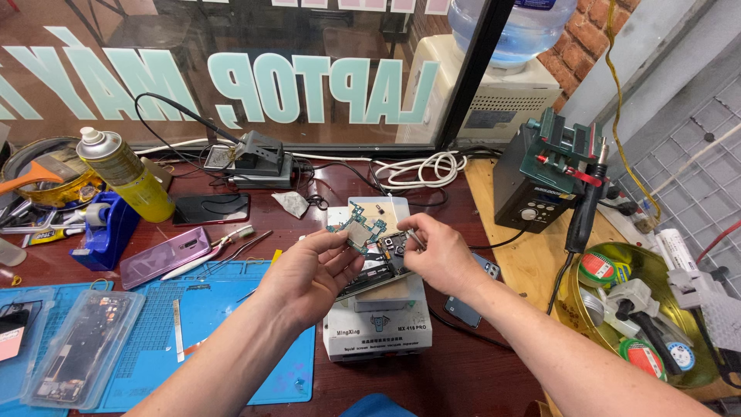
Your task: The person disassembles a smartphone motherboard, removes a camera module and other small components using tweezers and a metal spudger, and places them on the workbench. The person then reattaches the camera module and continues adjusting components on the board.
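My left hand (309,274) holds a small green phone circuit board (356,225) up between thumb and fingertips. My right hand (441,255) is pinched on the board's right end, where dark camera parts (395,247) hang from it. Both hands hover over a white heating plate machine (378,324) with a phone frame lying on its top.
A blue work mat (208,309) lies at the left with a clear phone case (81,347), a purple phone (164,255) and a toothbrush. A yellow spray can (127,174), blue tape dispenser (108,228), soldering stand (258,158), black hot-air station (540,181) and tin of tape rolls (641,316) surround it.
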